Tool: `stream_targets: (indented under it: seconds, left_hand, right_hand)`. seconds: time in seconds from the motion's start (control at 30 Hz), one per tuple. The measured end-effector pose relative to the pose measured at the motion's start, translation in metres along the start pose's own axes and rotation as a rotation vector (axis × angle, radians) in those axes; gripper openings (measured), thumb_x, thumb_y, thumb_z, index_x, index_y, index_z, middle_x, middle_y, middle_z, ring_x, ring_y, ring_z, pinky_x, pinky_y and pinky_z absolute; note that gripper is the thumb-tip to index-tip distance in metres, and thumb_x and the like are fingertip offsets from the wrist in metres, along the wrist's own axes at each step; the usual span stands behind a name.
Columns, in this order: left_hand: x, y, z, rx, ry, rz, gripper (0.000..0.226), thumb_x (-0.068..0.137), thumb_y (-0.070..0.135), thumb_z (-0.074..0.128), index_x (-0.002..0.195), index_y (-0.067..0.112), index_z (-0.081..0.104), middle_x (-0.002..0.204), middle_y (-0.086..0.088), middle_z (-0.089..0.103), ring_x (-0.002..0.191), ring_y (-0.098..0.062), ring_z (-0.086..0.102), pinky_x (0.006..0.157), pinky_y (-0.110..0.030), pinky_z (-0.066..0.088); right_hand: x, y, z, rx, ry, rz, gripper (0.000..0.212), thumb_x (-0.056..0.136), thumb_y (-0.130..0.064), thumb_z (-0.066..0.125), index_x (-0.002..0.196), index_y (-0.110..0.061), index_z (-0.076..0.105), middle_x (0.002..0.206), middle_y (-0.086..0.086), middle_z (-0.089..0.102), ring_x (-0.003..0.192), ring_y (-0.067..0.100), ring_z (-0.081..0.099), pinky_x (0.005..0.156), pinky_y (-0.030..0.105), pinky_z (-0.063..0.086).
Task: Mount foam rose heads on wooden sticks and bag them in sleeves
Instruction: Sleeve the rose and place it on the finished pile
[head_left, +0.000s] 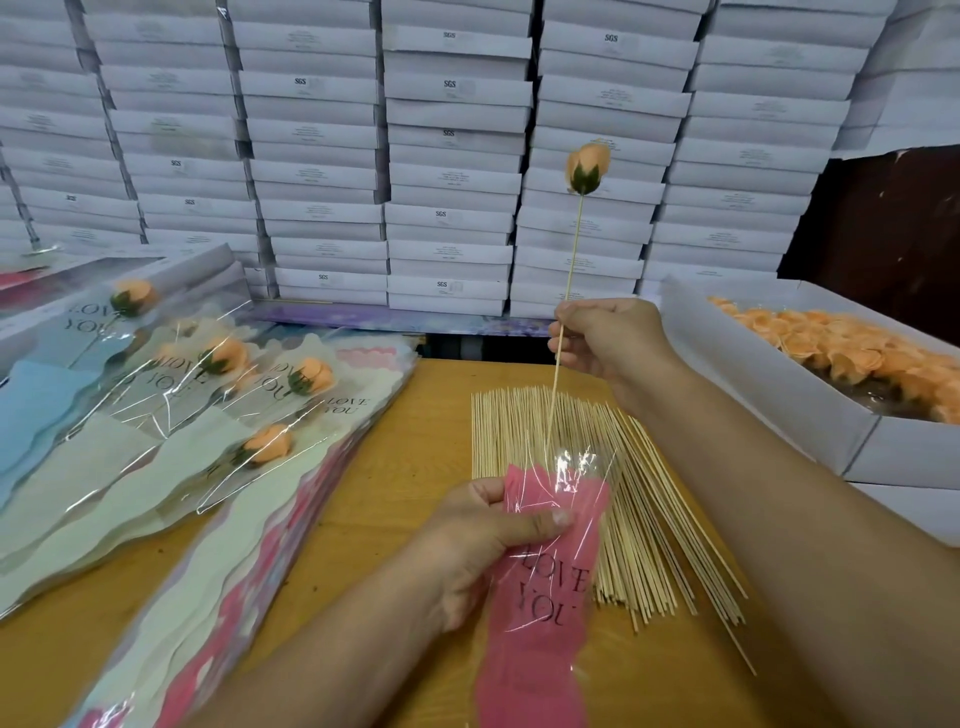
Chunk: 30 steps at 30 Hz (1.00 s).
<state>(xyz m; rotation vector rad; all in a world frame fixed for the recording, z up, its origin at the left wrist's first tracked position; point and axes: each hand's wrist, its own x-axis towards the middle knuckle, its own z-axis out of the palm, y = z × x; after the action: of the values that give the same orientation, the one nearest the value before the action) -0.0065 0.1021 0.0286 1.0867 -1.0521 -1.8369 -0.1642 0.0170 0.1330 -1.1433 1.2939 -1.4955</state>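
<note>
Wall of stacked white boxes (452, 156) behind a wooden bench (410, 441). Loose pile of wooden sticks (613, 499) lies on the bench mid-right. Open white box (769, 384) at right holds peach foam rose heads (852, 348). At left, a stack of empty sleeves (249, 545), with finished bagged roses (223, 374) lying on top and over a box lid further left.

Right hand (608, 338): grip closed in a pinch on the stick (571, 270) of a mounted peach rose head (587, 163), held upright above the bench, rose at top. The stick's lower tip sits at the clear open mouth of the pink sleeve (540, 597); can't tell how far in it goes.

Left hand (478, 540): grip closed on the pink sleeve near its upper end, thumb pressed across the front. Sleeve is printed "LOVE YOU" and runs down toward the bottom edge of view, over the sticks pile.
</note>
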Motion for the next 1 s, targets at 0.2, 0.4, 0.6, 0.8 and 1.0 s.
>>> stream_targets:
  seconds: [0.2, 0.4, 0.6, 0.8, 1.0]
  left_hand:
    - [0.001, -0.001, 0.0, 0.003, -0.018, 0.002, 0.049, 0.059, 0.0, 0.088, 0.105, 0.002, 0.072, 0.099, -0.023, 0.075, 0.075, -0.029, 0.075, 0.063, -0.037, 0.062]
    - [0.001, -0.002, 0.0, 0.019, -0.023, 0.009, 0.06, 0.056, 0.004, 0.091, 0.112, 0.0, 0.07, 0.103, -0.022, 0.075, 0.08, -0.029, 0.073, 0.077, -0.042, 0.061]
    - [-0.001, -0.001, 0.001, 0.012, -0.024, 0.007, 0.062, 0.057, 0.002, 0.09, 0.115, -0.001, 0.068, 0.104, -0.023, 0.074, 0.087, -0.033, 0.072, 0.098, -0.058, 0.052]
    - [-0.002, 0.0, 0.004, 0.004, -0.003, 0.008, 0.062, 0.056, 0.0, 0.09, 0.114, -0.002, 0.067, 0.102, -0.022, 0.075, 0.088, -0.034, 0.07, 0.099, -0.06, 0.049]
    - [-0.003, 0.001, 0.003, 0.005, 0.001, 0.012, 0.067, 0.055, 0.002, 0.091, 0.117, -0.002, 0.066, 0.103, -0.023, 0.075, 0.09, -0.035, 0.071, 0.098, -0.059, 0.051]
  right_hand:
    - [-0.005, 0.006, 0.007, -0.002, -0.023, 0.028, 0.01, 0.094, -0.01, 0.066, 0.084, -0.01, 0.068, 0.076, 0.007, 0.071, 0.052, 0.009, 0.068, 0.048, 0.02, 0.055]
    - [-0.002, 0.001, 0.003, 0.015, 0.008, 0.015, 0.007, 0.094, -0.01, 0.067, 0.087, -0.008, 0.068, 0.076, 0.007, 0.072, 0.053, 0.009, 0.068, 0.048, 0.02, 0.054]
    - [0.008, -0.008, -0.001, 0.044, 0.057, 0.004, 0.006, 0.092, -0.011, 0.069, 0.087, -0.008, 0.069, 0.074, 0.005, 0.073, 0.055, 0.01, 0.069, 0.05, 0.019, 0.053]
    - [0.008, -0.009, 0.0, 0.057, 0.064, 0.001, 0.006, 0.093, -0.012, 0.069, 0.092, -0.006, 0.07, 0.08, 0.008, 0.074, 0.057, 0.01, 0.07, 0.051, 0.019, 0.053]
    - [0.0, -0.001, 0.007, 0.045, 0.011, 0.024, 0.005, 0.094, -0.01, 0.067, 0.09, -0.006, 0.068, 0.078, 0.008, 0.072, 0.054, 0.01, 0.069, 0.049, 0.02, 0.053]
